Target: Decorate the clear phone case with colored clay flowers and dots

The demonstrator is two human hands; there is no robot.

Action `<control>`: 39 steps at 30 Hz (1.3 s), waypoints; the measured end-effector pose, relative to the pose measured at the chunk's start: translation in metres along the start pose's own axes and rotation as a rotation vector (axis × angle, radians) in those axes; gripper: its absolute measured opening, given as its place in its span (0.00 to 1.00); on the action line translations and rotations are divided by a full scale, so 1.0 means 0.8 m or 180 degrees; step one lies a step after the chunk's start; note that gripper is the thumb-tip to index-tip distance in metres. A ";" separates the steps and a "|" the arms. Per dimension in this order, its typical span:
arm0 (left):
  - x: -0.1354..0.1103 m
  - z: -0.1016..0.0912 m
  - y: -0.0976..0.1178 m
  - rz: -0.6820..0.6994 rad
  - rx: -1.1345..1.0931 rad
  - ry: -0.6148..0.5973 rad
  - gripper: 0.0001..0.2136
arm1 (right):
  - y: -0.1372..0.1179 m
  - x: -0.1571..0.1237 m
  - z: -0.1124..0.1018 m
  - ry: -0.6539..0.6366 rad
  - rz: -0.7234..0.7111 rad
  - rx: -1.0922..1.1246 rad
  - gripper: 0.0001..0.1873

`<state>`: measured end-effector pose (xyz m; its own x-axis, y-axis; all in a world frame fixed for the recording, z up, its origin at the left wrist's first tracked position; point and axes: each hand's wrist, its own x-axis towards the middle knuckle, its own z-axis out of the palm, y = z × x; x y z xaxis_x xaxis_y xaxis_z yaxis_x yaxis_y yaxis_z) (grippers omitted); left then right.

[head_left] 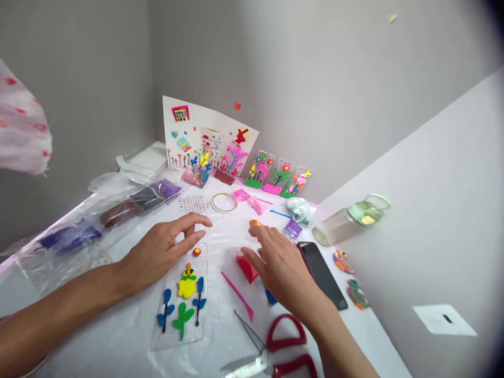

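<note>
My left hand (167, 247) hovers over the upper end of a clear plastic panel (158, 336), its thumb and forefinger apart and nothing visible between them. On the panel are a yellow clay chick (188, 286), a green clay plant (182, 317), blue-leaved stems (167, 310) and a small red-and-yellow disc (196, 252). My right hand (281, 260) is open, thumb spread from the fingers, above a red clay packet (247, 269). A small orange piece (256, 223) shows just beyond its fingertips; I cannot tell whether they touch.
Scissors (263, 357) with red handles lie spread at the front, below a pink tool (238, 296). A phone (325, 275) and a bottle (346, 220) are at right. Bagged clay (122, 210) lies left. Decorated panels (260, 170) lean against the wall; gem stickers (193, 203) lie before them.
</note>
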<state>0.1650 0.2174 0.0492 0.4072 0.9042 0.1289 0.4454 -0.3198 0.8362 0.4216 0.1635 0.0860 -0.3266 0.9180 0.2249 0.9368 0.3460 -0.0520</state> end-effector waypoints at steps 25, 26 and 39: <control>-0.064 0.019 0.070 0.1580 0.0042 0.0267 0.06 | -0.083 -0.087 0.000 0.1930 -0.0300 0.0586 0.16; -0.064 0.020 0.069 0.1556 0.0075 0.0258 0.06 | -0.084 -0.087 -0.001 0.1962 -0.0342 0.0586 0.15; -0.058 0.016 0.069 0.1940 -0.0044 0.0212 0.11 | -0.087 -0.089 -0.008 0.1926 0.0084 0.2179 0.08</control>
<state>0.1810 0.1544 0.0826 0.5346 0.5756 0.6188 0.1376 -0.7817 0.6083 0.3809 0.0726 0.0797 -0.0037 0.7359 0.6771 0.6009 0.5429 -0.5867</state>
